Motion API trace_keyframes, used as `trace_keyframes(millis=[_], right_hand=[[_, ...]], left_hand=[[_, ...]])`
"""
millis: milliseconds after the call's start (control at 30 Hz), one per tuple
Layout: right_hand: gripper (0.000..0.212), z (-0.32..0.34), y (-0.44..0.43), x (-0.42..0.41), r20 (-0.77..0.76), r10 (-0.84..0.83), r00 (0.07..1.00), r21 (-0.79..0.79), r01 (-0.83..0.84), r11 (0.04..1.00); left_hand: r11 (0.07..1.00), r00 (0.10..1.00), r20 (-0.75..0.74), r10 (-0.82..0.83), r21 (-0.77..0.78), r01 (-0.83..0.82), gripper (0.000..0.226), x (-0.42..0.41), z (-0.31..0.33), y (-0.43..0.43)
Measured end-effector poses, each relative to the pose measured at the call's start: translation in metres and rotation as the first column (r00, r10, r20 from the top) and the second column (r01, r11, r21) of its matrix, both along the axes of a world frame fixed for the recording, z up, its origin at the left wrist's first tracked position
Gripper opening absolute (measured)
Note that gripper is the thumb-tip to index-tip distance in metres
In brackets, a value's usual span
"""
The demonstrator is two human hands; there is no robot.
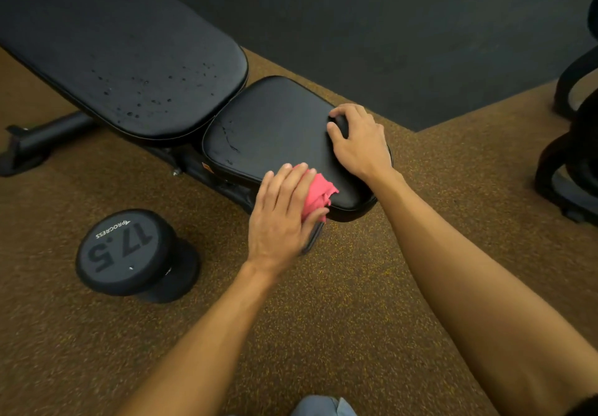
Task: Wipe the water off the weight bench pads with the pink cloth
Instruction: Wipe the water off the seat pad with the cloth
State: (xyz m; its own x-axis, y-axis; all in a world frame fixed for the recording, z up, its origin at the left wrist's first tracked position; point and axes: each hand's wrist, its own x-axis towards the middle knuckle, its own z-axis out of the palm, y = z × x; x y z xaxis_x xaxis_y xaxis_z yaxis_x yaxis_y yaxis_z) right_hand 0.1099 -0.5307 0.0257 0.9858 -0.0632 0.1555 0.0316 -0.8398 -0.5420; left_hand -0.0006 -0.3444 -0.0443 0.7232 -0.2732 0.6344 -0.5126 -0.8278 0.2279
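1. At the near edge of the short black vinyl seat pad (275, 124), the left hand (281, 218) presses a bunched pink cloth (318, 192) onto the surface, fingers laid over it and thumb tucked round its side.
2. The right hand (359, 143) braces the bench, fingers curled over the seat pad's far corner.
3. Most of the seat pad looks dry; a thin wet streak (229, 138) and a few drops show near its left end.
4. The long black vinyl back pad (129, 36) carries scattered water droplets (145, 95) across its near end and seems untouched.
5. By my judgement the job is under halfway: the seat's left end, then the back pad's wet stretch, are left.
6. A round black dumbbell (123, 250) marked 17.5 lies on the brown speckled rubber floor (339, 302) beside the bench.
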Motion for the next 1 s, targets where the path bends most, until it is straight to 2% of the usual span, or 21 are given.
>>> trace_keyframes(millis=[167,400,567,667,800,933,1000], right_hand=[[0.032,-0.003,0.0,0.003,0.023,-0.006,1.0,-0.042,0.007,0.999],[0.034,-0.011,0.013,0.006,0.079,-0.043,0.996,-0.125,0.052,0.991],[0.031,-0.012,0.009,0.007,0.073,-0.033,0.997,-0.129,0.042,0.991],[0.03,-0.011,0.009,0.007,0.077,-0.031,0.997,-0.127,0.041,0.991],[0.032,-0.011,0.013,0.007,0.08,-0.034,0.996,-0.153,0.046,0.987],[0.039,-0.009,0.018,0.009,0.057,0.012,0.998,-0.207,0.0,0.978],[0.044,-0.009,0.022,0.014,0.041,0.036,0.999,-0.223,-0.025,0.975]], left_hand=[[0.991,0.99,0.062,0.125,-0.062,-0.121,0.073,0.025,-0.028,0.047],[0.996,0.994,0.104,0.036,-0.081,-0.028,0.057,0.036,-0.025,0.043],[0.996,0.984,0.166,-0.064,-0.056,0.075,0.056,0.048,-0.025,0.055],[0.996,0.983,0.181,-0.017,-0.087,0.033,0.056,0.057,-0.027,0.069],[0.982,0.991,0.123,0.059,-0.184,-0.036,0.051,0.051,-0.026,0.053],[0.994,0.991,0.136,0.015,-0.113,0.0,0.051,0.056,-0.026,0.064],[0.992,0.991,0.121,0.051,-0.121,-0.036,0.055,0.062,-0.028,0.076]])
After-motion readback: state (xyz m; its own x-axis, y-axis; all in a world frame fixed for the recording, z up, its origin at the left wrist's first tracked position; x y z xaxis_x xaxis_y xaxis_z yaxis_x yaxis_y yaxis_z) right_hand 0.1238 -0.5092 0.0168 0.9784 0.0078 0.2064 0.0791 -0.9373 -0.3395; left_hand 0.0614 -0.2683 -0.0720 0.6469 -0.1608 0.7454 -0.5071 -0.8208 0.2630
